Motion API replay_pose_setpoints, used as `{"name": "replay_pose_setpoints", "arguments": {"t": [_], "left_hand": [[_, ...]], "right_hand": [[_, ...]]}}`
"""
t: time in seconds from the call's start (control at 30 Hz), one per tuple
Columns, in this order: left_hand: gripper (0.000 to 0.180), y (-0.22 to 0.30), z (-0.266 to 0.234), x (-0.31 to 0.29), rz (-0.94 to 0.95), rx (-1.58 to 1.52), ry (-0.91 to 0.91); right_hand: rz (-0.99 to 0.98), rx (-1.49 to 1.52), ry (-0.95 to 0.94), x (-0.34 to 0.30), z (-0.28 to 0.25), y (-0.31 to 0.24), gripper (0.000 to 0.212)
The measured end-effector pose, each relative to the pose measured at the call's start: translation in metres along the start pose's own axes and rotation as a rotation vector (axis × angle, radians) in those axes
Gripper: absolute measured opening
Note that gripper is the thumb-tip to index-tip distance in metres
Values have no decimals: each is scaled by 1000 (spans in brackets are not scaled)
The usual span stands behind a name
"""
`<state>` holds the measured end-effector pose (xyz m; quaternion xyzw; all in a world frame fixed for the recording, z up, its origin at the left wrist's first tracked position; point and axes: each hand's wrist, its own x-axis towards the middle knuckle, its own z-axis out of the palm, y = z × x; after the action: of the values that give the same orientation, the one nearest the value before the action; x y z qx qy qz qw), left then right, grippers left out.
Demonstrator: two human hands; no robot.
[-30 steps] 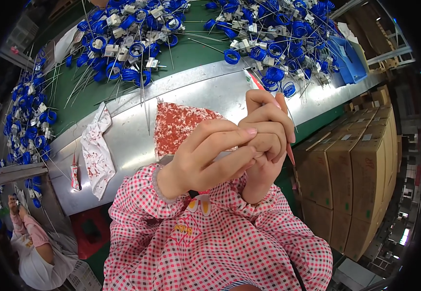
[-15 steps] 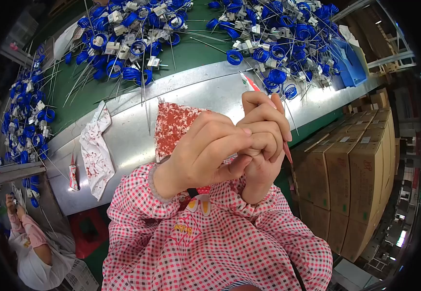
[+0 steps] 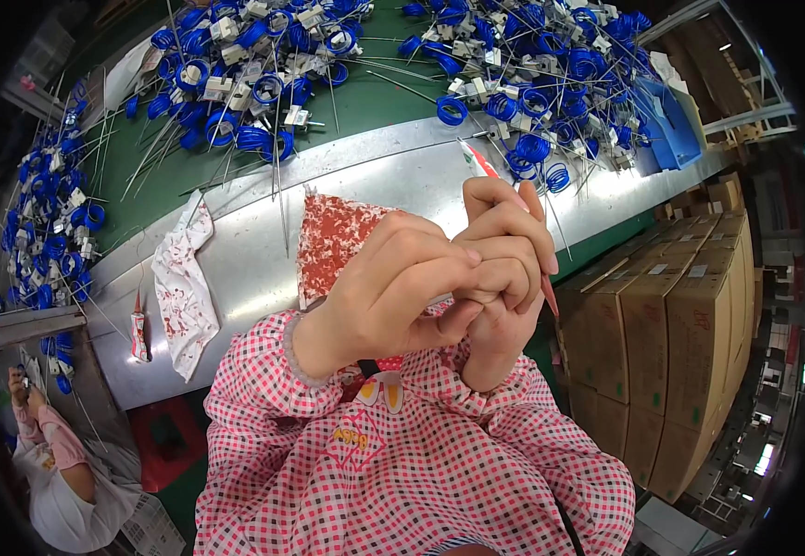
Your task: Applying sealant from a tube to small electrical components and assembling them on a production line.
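Observation:
My left hand is raised over the table's near edge, its thumb and fingers pinched against the fingers of my right hand. Anything small between those fingertips is hidden. My right hand is curled closed around a slim red-and-white tube; the pale tip shows above the knuckles and the red end below them. Behind my left hand lies a red-and-white mottled pad on the metal table edge.
Piles of blue coiled tubes with white blocks and thin rods cover the green surface. A white patterned cloth and another red-and-white tube lie left. Cardboard boxes stand right, beyond a blue bin. A co-worker sits lower left.
My hands keep almost the same place and pinch, with only a tiny shift of the fingers. The tube stays in my right hand.

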<state>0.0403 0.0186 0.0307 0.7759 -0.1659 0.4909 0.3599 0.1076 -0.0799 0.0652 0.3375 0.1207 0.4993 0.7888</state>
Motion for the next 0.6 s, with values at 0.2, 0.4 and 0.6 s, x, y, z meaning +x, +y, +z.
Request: {"name": "replay_pose_setpoints", "arguments": {"t": [0.2, 0.4, 0.6], "left_hand": [[30, 3, -1, 1, -112, -111, -34], [28, 3, -2, 2, -125, -202, 0], [31, 0, 1, -1, -13, -150, 49]], "right_hand": [[36, -19, -25, -2, 1, -1, 26], [42, -52, -36, -1, 1, -1, 26], [82, -41, -39, 0, -3, -1, 27]]}}
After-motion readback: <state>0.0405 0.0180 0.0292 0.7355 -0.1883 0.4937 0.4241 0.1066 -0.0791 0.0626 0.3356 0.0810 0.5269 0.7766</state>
